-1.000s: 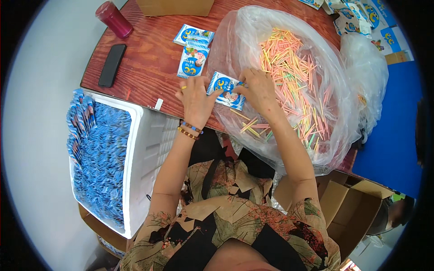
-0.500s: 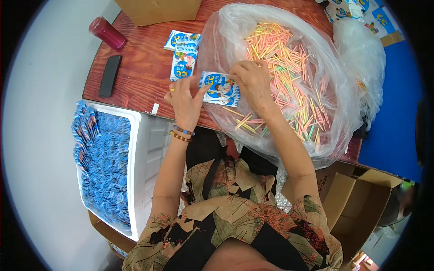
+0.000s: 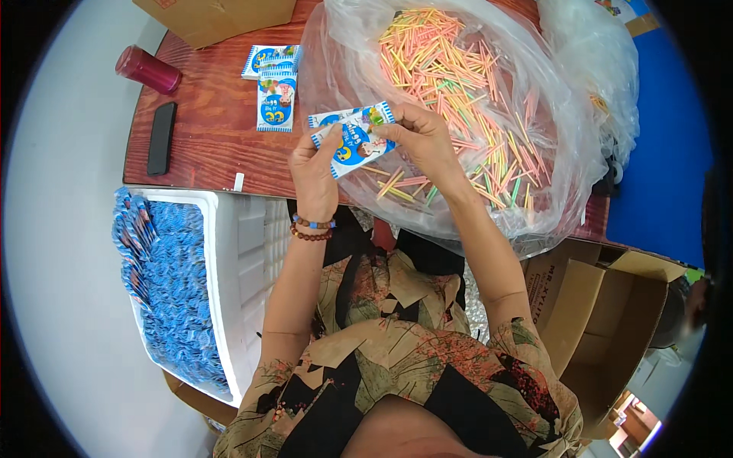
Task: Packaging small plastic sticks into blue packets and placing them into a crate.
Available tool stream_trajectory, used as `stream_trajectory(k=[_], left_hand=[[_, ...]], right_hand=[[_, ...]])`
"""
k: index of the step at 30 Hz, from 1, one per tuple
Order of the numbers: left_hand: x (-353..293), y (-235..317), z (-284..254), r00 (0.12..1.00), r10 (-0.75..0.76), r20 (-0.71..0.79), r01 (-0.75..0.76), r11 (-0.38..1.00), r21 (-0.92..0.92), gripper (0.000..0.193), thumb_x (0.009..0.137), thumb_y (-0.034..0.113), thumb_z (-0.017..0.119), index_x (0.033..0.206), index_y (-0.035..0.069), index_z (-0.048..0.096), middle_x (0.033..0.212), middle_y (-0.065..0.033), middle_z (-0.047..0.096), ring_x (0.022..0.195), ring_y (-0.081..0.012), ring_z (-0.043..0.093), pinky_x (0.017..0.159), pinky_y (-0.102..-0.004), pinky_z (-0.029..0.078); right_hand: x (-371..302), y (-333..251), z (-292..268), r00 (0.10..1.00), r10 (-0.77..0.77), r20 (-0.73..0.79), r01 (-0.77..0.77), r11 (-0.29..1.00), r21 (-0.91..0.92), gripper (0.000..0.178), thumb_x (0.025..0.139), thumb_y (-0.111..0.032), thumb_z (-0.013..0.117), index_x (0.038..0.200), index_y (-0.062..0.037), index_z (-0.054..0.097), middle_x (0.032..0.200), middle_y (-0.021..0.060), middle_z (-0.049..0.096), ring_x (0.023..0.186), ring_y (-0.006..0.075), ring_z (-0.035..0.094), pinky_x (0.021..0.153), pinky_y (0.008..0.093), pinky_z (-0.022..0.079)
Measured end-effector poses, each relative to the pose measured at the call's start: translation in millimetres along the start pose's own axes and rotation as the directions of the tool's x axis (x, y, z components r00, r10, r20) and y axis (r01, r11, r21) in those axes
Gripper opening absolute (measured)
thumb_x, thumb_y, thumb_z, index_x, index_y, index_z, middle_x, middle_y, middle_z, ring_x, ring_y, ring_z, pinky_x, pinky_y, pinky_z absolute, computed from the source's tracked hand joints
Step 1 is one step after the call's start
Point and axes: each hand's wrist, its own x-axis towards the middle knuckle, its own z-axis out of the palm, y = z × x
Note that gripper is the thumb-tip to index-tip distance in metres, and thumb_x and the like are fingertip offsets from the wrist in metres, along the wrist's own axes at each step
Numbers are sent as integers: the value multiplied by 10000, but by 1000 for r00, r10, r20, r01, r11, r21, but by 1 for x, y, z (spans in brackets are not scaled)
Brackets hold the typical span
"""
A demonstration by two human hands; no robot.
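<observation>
Between my two hands is a small overlapping bunch of blue-and-white printed sachets (image 3: 357, 146), tilted up toward the right at the table's near edge. My left hand (image 3: 314, 183) pinches its left end, thumb on top. At the upper right end, my right hand (image 3: 431, 149) grips the sachets between thumb and fingers. Just beyond my left hand, a few more sachets (image 3: 276, 99) lie overlapped on the table. Right of them spreads a large clear plastic bag (image 3: 324, 57) full of thin pink, yellow and green sticks (image 3: 447, 72); my right hand is over its near left part.
Left of my knees stands a white foam box (image 3: 219, 320) packed with blue sachets (image 3: 179, 275). A dark phone-like object (image 3: 161, 139), a red cup (image 3: 149, 69) and a cardboard box (image 3: 221, 17) sit on the reddish wooden table (image 3: 217, 122). An open carton (image 3: 618, 328) stands at lower right.
The sachets have come up off the bag's edge and now slant between both hands. My right hand has closed on their right end. The whole view has shifted somewhat.
</observation>
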Motion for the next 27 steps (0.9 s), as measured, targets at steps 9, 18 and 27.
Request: stream_trajectory(k=[9, 18, 27], left_hand=[[-14, -8, 6, 999, -7, 50, 8, 1000, -17, 101, 903, 51, 636, 990, 9, 666, 971, -45, 687, 851, -85, 640, 769, -248, 520], [-17, -6, 12, 988, -35, 149, 49, 995, -90, 143, 951, 113, 587, 991, 1, 667, 986, -56, 690, 873, -98, 643, 796, -267, 518], [-24, -8, 12, 994, -55, 92, 52, 998, 29, 112, 904, 32, 630, 1001, 3, 677, 968, -33, 690, 834, -71, 627, 776, -242, 505]], right_hand=[[-25, 0, -20, 991, 123, -52, -127, 988, -88, 110, 857, -44, 670, 964, -26, 692, 809, -12, 660, 758, 52, 601, 685, 212, 485], [-29, -5, -38, 986, 136, 101, -143, 987, 73, 160, 878, -87, 656, 1022, -29, 699, 882, -9, 687, 793, 58, 602, 725, 239, 489], [-35, -5, -28, 995, 97, 18, -97, 995, 36, 131, 880, -76, 654, 979, -1, 695, 870, 3, 684, 768, 44, 587, 689, 212, 479]])
